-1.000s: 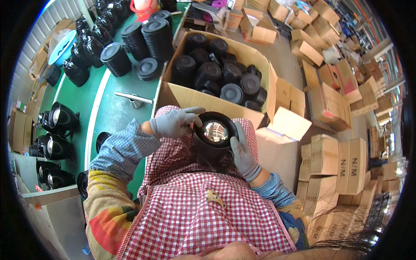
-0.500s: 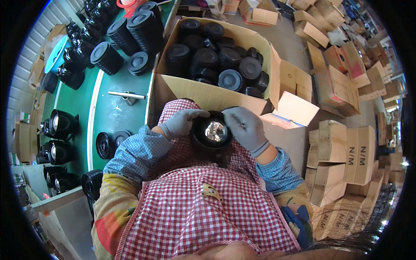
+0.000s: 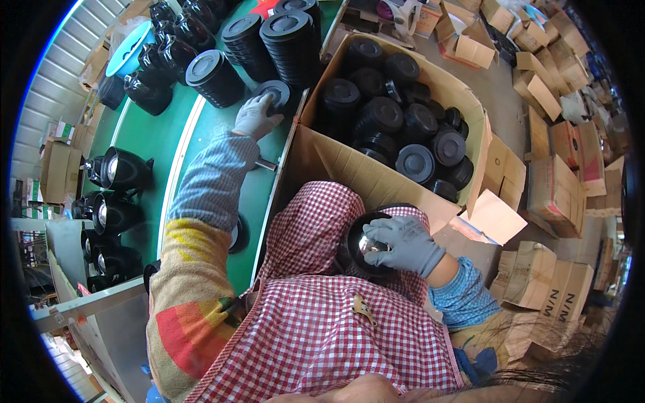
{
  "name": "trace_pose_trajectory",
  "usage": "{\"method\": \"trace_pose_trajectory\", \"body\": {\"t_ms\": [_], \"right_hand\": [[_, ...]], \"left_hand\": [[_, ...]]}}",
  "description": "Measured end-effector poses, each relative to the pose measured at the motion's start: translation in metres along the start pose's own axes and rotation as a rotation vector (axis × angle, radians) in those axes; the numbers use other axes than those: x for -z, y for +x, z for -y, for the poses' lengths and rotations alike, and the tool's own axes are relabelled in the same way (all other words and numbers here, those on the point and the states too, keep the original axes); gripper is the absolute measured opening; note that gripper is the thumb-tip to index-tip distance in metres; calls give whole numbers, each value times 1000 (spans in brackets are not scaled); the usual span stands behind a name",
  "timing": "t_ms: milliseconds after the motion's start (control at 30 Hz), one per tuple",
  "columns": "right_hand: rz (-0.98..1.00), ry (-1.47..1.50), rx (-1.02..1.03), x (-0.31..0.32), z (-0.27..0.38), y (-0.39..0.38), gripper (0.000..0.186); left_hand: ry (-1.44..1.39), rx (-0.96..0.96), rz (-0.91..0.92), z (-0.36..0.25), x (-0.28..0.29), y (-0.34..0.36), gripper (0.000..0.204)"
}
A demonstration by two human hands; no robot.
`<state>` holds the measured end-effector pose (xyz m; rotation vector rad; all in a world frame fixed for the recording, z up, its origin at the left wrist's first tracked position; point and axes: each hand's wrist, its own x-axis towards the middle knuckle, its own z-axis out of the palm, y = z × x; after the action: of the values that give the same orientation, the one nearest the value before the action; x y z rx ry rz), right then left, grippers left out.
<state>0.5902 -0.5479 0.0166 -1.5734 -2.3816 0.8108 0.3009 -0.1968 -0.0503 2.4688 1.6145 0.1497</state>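
My left hand [image 3: 257,117], in a grey glove, reaches out over the green table [image 3: 208,154]. Its fingertips touch the near edge of a round black lid [image 3: 274,94], with the thumb spread apart from the fingers. On my lap, over the checked apron, stands a black jug [image 3: 358,260] with a shiny, mirror-like inside. My gloved right hand [image 3: 406,243] grips it at the top, its fingers lying across the opening and hiding part of it.
Stacks of black lids [image 3: 287,40] stand beyond the left hand. Several black jugs [image 3: 121,169] line the table's left side. A metal bar [image 3: 266,164] lies below the left forearm. An open carton [image 3: 322,151] of black lids is ahead, and more cartons [image 3: 557,195] stand at right.
My left hand has left the jug and stretched forward left to the lid. The right hand has shifted over the jug's opening. The view has turned leftward.
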Motion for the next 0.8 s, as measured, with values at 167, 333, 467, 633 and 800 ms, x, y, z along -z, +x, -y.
{"method": "trace_pose_trajectory", "body": {"t_ms": [167,333,467,633,800], "right_hand": [[-44,-34,-57,-2,-3,4,62],[-204,215,-12,16,-10,6,51],[-826,219,-73,43,-13,-4,46],[-816,899,-58,30,-18,10,66],[-459,1130,-63,10,-6,-20,70]], "left_hand": [[220,-49,96,4,-21,28,77],[117,-226,0,52,-25,28,66],[-248,-349,-274,28,20,-9,47],[-1250,-575,507,-97,90,-141,50],[-1317,-653,724,-163,60,-187,52]]}}
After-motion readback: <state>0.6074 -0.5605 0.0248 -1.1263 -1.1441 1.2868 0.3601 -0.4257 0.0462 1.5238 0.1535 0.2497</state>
